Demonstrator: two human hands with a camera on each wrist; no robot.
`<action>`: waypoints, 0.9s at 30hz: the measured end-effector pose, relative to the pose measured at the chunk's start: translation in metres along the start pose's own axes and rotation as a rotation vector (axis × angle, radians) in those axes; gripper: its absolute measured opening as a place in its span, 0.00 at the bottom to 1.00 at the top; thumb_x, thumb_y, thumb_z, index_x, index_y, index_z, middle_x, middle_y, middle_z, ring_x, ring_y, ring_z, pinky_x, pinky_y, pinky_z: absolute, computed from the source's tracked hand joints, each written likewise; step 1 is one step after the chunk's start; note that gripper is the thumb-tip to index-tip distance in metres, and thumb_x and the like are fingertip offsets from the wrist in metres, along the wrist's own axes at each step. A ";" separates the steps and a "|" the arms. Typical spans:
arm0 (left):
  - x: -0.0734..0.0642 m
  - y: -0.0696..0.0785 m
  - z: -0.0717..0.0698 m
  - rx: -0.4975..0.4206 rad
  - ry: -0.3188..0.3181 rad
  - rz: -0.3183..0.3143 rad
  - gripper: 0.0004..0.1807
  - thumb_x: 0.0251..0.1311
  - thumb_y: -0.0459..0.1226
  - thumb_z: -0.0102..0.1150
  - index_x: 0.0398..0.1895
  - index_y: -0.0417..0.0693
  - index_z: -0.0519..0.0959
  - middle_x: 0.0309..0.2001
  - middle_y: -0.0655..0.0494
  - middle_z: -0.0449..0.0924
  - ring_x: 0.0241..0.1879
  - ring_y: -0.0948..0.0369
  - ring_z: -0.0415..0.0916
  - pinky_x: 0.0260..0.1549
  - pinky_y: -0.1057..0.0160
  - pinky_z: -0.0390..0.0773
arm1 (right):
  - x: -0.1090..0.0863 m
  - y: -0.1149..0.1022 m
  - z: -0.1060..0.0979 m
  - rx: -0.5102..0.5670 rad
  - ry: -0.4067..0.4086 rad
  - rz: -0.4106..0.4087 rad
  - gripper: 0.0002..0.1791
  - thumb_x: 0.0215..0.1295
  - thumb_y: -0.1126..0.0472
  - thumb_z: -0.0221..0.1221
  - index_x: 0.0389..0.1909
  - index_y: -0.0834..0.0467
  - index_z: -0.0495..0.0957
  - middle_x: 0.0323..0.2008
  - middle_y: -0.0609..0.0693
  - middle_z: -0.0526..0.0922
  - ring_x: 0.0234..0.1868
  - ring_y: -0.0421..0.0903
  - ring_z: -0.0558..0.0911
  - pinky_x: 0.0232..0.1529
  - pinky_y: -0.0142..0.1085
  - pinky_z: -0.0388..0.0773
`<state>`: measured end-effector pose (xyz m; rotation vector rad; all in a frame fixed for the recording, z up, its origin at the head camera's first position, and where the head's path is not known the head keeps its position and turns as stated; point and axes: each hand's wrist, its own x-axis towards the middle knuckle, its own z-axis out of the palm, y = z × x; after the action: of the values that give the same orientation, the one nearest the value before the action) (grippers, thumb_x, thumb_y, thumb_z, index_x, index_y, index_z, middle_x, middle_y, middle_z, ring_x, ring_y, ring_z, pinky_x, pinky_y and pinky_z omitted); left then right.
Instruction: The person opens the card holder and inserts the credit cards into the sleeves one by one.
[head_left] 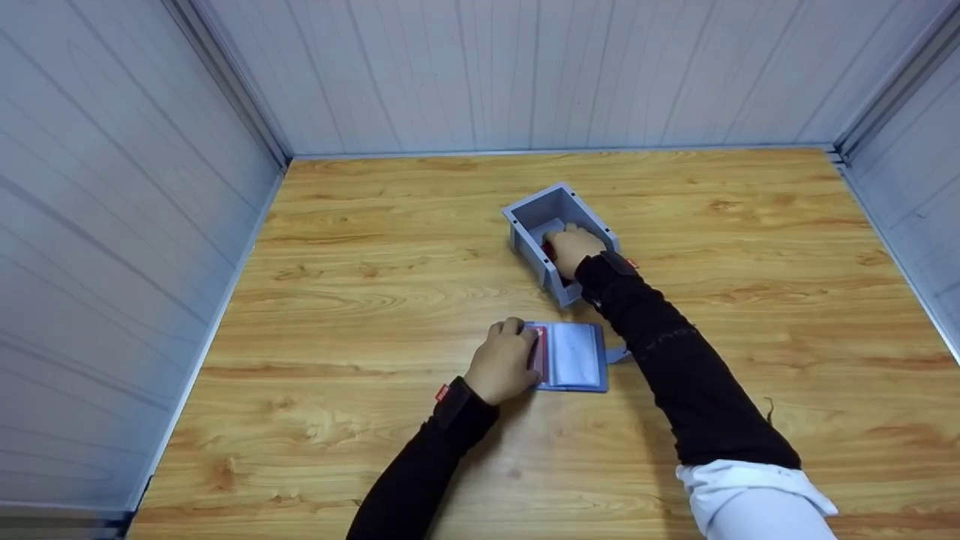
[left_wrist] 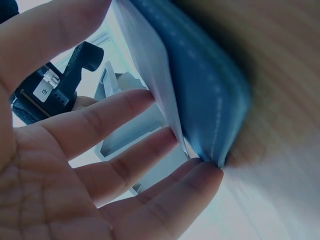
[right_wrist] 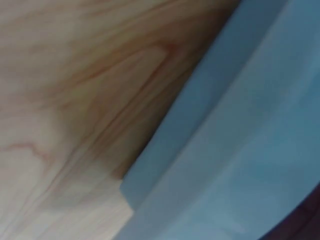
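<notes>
A blue card holder (head_left: 604, 367) lies opened flat on the wooden table, clear sleeves showing and a red-edged card (head_left: 541, 356) in its left half. My left hand (head_left: 501, 365) rests over that left side. In the left wrist view, the fairly straight fingers (left_wrist: 117, 175) of this hand touch the holder's stitched edge and a sleeve. My right hand (head_left: 576, 247) reaches down inside a grey plastic bin (head_left: 529, 251). Something dark red (head_left: 549, 250) shows beside its thumb side; the fingertips are hidden, so their grip on it is unclear.
The bin stands just behind the card holder, turned at an angle. A closing strap (head_left: 618, 354) sticks out from the holder's right edge, under the right forearm. Pale panel walls (head_left: 495, 75) enclose the wooden table (head_left: 360, 277) at the back and both sides.
</notes>
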<state>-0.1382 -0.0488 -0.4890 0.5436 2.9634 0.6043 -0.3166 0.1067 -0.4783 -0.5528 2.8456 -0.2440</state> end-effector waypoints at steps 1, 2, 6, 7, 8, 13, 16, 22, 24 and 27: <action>0.000 0.000 0.000 0.000 0.000 0.000 0.29 0.43 0.39 0.71 0.53 0.42 0.79 0.56 0.41 0.75 0.55 0.41 0.72 0.45 0.46 0.81 | 0.000 -0.001 -0.001 0.006 -0.005 0.009 0.15 0.67 0.64 0.51 0.53 0.58 0.75 0.50 0.65 0.77 0.54 0.63 0.76 0.55 0.55 0.73; 0.000 0.000 0.000 0.000 -0.002 -0.001 0.29 0.43 0.39 0.70 0.54 0.42 0.79 0.56 0.41 0.75 0.56 0.41 0.72 0.45 0.46 0.81 | 0.000 -0.002 -0.001 0.011 -0.010 0.018 0.16 0.67 0.64 0.51 0.55 0.57 0.74 0.51 0.66 0.76 0.55 0.63 0.75 0.56 0.55 0.73; 0.000 0.000 -0.001 -0.003 -0.008 -0.006 0.30 0.43 0.39 0.70 0.54 0.42 0.79 0.57 0.41 0.74 0.56 0.41 0.71 0.44 0.46 0.81 | -0.001 -0.004 -0.004 0.013 -0.013 0.042 0.22 0.68 0.63 0.50 0.63 0.56 0.71 0.56 0.66 0.75 0.59 0.64 0.73 0.60 0.54 0.71; 0.000 0.000 -0.001 -0.004 -0.008 -0.007 0.29 0.43 0.39 0.71 0.54 0.42 0.79 0.57 0.41 0.74 0.56 0.41 0.71 0.44 0.46 0.81 | -0.002 -0.004 -0.005 0.013 -0.009 0.043 0.23 0.68 0.63 0.50 0.64 0.56 0.70 0.57 0.67 0.74 0.59 0.64 0.73 0.61 0.55 0.71; 0.000 0.001 -0.001 -0.005 -0.007 -0.007 0.29 0.43 0.39 0.71 0.54 0.43 0.79 0.57 0.41 0.74 0.56 0.41 0.71 0.44 0.46 0.81 | -0.002 -0.005 -0.005 0.010 0.000 0.042 0.23 0.68 0.63 0.51 0.65 0.56 0.70 0.57 0.67 0.74 0.59 0.64 0.73 0.61 0.55 0.71; 0.000 0.000 0.001 0.009 -0.002 -0.004 0.29 0.44 0.39 0.71 0.53 0.43 0.79 0.55 0.42 0.75 0.55 0.42 0.72 0.45 0.47 0.81 | -0.008 -0.004 -0.008 0.005 0.059 0.017 0.22 0.64 0.64 0.55 0.60 0.58 0.75 0.54 0.68 0.73 0.56 0.64 0.73 0.56 0.55 0.73; 0.000 0.001 0.001 0.016 0.000 -0.001 0.29 0.44 0.39 0.71 0.54 0.43 0.79 0.56 0.42 0.75 0.55 0.42 0.72 0.45 0.47 0.81 | -0.011 -0.003 -0.009 0.005 0.081 0.002 0.18 0.61 0.64 0.57 0.53 0.60 0.79 0.51 0.67 0.73 0.53 0.64 0.74 0.53 0.55 0.74; 0.000 0.001 0.001 0.012 0.004 0.000 0.29 0.43 0.39 0.71 0.53 0.42 0.79 0.55 0.42 0.75 0.55 0.42 0.72 0.45 0.47 0.81 | -0.012 -0.003 -0.014 0.015 0.093 -0.009 0.06 0.59 0.63 0.61 0.35 0.62 0.81 0.47 0.65 0.73 0.49 0.62 0.76 0.47 0.53 0.76; 0.000 0.000 0.001 0.008 0.002 -0.003 0.29 0.43 0.40 0.71 0.53 0.42 0.79 0.55 0.42 0.75 0.55 0.42 0.72 0.44 0.46 0.81 | -0.012 -0.002 -0.017 0.008 0.089 -0.023 0.06 0.59 0.62 0.63 0.32 0.62 0.80 0.45 0.64 0.74 0.47 0.62 0.76 0.47 0.52 0.76; 0.000 0.000 0.001 0.001 -0.007 -0.010 0.29 0.43 0.40 0.71 0.53 0.42 0.79 0.56 0.41 0.74 0.55 0.41 0.71 0.45 0.46 0.81 | -0.011 -0.001 -0.022 -0.012 0.074 -0.040 0.07 0.58 0.61 0.64 0.32 0.63 0.81 0.43 0.64 0.77 0.46 0.61 0.78 0.49 0.51 0.76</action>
<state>-0.1383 -0.0488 -0.4897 0.5300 2.9587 0.5983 -0.3115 0.1124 -0.4548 -0.6154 2.9112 -0.2602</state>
